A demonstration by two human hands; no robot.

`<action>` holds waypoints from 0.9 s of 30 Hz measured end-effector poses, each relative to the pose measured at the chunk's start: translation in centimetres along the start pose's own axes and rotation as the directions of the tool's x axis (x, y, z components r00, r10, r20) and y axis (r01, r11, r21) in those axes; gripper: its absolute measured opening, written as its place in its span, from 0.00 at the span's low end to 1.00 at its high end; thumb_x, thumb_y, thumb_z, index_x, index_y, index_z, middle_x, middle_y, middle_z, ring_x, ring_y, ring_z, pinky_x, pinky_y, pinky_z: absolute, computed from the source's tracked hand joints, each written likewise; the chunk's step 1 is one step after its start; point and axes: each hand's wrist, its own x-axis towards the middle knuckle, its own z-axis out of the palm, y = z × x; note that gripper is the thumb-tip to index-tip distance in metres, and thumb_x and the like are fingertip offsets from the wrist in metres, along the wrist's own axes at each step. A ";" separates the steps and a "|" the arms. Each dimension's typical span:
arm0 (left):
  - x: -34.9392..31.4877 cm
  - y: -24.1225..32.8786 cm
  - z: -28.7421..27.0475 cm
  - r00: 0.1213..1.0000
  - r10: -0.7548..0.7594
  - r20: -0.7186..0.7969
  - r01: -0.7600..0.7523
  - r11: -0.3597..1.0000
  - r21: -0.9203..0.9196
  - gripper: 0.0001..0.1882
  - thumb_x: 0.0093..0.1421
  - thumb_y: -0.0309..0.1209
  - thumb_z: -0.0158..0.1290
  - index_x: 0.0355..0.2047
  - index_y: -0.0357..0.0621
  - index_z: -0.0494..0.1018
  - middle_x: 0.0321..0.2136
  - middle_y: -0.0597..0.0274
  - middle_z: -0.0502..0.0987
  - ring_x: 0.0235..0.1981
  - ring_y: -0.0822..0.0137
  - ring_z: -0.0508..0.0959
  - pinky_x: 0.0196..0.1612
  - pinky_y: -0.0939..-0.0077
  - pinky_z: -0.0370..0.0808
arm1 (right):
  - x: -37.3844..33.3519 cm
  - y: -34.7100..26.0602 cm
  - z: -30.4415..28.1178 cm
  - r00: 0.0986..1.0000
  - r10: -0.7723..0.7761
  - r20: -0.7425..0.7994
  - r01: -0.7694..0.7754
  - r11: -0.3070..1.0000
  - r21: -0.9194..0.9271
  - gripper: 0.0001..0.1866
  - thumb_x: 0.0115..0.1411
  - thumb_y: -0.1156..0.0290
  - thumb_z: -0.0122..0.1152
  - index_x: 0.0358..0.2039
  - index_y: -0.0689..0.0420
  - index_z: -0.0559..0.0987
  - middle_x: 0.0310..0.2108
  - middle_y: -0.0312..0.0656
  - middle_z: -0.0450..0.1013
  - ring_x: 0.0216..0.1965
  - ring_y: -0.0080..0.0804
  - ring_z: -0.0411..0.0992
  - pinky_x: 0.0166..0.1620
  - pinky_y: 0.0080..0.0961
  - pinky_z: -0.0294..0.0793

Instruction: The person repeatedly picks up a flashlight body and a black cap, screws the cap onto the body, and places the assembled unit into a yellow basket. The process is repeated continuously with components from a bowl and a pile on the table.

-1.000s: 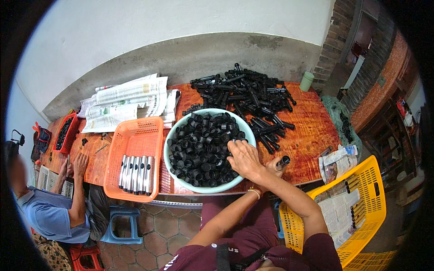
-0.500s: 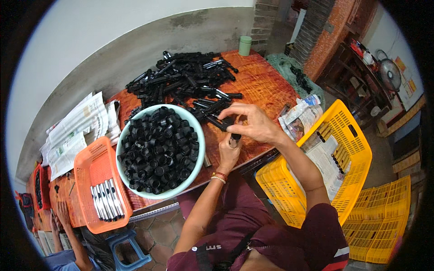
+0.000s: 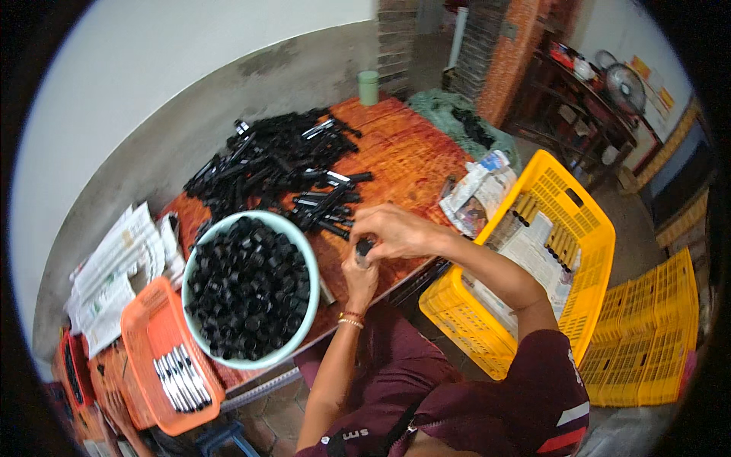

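My left hand (image 3: 359, 280) is closed around a slim tube with a dark top (image 3: 365, 247), held upright over the table's front edge. Curled over it from the right, my right hand (image 3: 400, 231) has its fingers at the tube's upper end. Most of the tube is hidden in the left hand. To the left stands a pale blue-green basin (image 3: 313, 320) heaped with short black caps (image 3: 247, 293). Beyond my hands lies a loose pile of black tubes (image 3: 278, 164), some with shiny silver parts.
An orange basket (image 3: 145, 324) holds a row of silver tubes (image 3: 181, 381); folded newspapers (image 3: 126, 259) lie behind it. On the right, a yellow crate (image 3: 598, 259) holds newspaper and gold-coloured tubes (image 3: 562, 247). A green canister (image 3: 368, 88) stands far back. Another person's hand (image 3: 116, 411) shows lower left.
The view has shifted, so the table sits lower and further left. My right fingers have come down and closed in around the tube's top, which my left hand still holds.
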 end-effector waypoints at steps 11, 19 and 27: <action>-0.1 -1.8 0.6 0.999 -0.007 0.053 0.006 1.000 0.005 0.09 0.55 0.27 0.56 0.32 0.34 0.71 0.22 0.49 0.75 0.24 0.56 0.78 0.28 0.66 0.72 | -1.1 0.2 0.8 0.997 -0.004 -0.075 -0.001 0.998 -0.059 0.20 0.44 0.64 0.69 0.32 0.63 0.73 0.30 0.47 0.66 0.36 0.47 0.68 0.39 0.39 0.68; 0.2 0.4 0.5 0.999 0.012 -0.031 -0.008 0.994 0.113 0.16 0.60 0.33 0.56 0.21 0.37 0.66 0.14 0.59 0.65 0.16 0.68 0.63 0.22 0.69 0.65 | -4.6 4.3 -6.4 0.859 0.276 -0.432 -0.404 0.883 -0.239 0.14 0.64 0.61 0.51 0.36 0.58 0.79 0.34 0.44 0.73 0.39 0.36 0.72 0.45 0.36 0.73; 0.1 0.6 0.6 0.998 -0.007 -0.056 0.011 0.998 0.063 0.15 0.59 0.34 0.58 0.22 0.38 0.67 0.14 0.58 0.65 0.16 0.67 0.64 0.22 0.68 0.65 | -10.0 9.0 -8.2 0.732 0.442 -0.519 -0.554 0.829 -0.076 0.17 0.60 0.62 0.54 0.27 0.66 0.75 0.19 0.53 0.69 0.24 0.47 0.70 0.31 0.39 0.66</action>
